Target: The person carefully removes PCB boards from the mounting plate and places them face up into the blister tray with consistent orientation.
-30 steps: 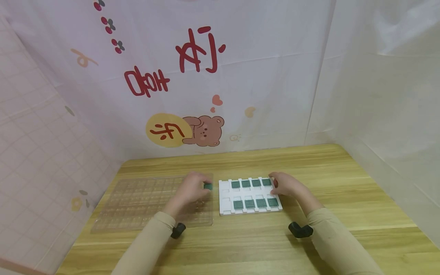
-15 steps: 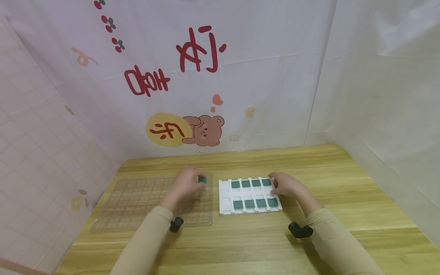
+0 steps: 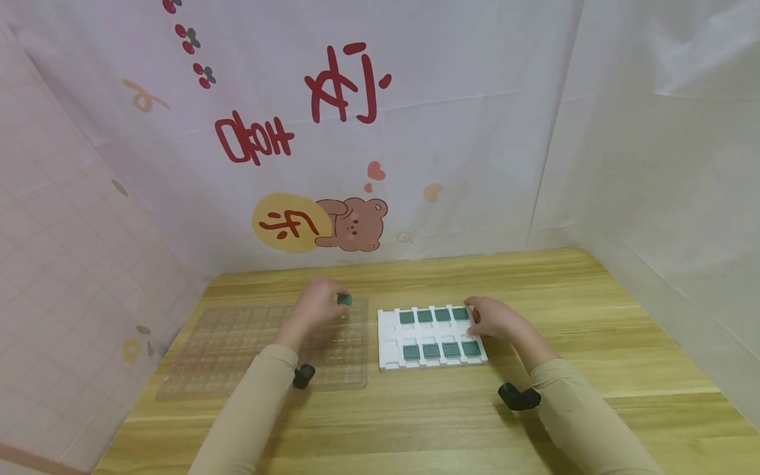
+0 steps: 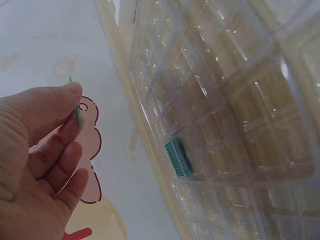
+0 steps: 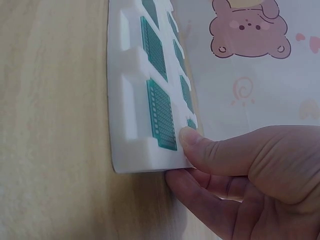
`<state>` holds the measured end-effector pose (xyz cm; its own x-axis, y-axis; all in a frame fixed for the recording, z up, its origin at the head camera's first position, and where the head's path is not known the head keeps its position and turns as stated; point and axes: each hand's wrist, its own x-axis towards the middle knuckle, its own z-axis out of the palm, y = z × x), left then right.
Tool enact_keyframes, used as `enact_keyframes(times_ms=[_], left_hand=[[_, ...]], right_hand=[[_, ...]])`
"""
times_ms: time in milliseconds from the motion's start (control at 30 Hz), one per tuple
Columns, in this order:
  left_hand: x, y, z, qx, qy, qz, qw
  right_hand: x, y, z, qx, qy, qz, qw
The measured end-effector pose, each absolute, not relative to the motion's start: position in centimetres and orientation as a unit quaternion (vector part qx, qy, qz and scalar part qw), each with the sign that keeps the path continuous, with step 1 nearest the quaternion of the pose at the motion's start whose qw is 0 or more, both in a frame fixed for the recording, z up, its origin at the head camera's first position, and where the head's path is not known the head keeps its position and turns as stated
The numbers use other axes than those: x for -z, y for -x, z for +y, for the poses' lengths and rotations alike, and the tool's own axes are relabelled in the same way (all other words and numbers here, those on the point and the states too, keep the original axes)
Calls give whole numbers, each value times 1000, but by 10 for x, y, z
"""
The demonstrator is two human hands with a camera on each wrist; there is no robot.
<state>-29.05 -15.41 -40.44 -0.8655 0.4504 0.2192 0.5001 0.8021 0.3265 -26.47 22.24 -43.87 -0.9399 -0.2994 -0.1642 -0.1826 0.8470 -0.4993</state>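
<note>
My left hand [image 3: 316,305] pinches a small green circuit board [image 3: 344,299] between thumb and fingertips, held above the far right part of a clear plastic compartment tray [image 3: 225,349]. The left wrist view shows that board edge-on [image 4: 78,119], apart from the tray. Another green board [image 4: 178,157] sits in one of the tray's compartments there. My right hand [image 3: 494,319] grips the right end of a white tray [image 3: 388,330], thumb on top and fingers at its edge. Several green boards [image 5: 162,115] lie in two rows in the white tray's slots; its leftmost slots hold none.
Both trays lie side by side on a wooden table [image 3: 427,422], a narrow gap between them. A white printed curtain [image 3: 475,132] stands behind the table and along its sides. A black wrist mount [image 3: 519,397] is on each forearm.
My left hand, with the green board, has moved left and farther back over the clear tray, away from the white one. My right hand has stayed on the white tray.
</note>
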Motion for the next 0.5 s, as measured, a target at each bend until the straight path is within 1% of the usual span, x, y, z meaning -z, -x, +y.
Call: enact_keyframes(times_ms=[300,500], left_hand=[[407,299,-154,184,217,-957,53],[409,303,-154,176,223,-957,59]], right_hand=[[439,265,222,249,126,953,115],[436,264,222,248,127,953,115]])
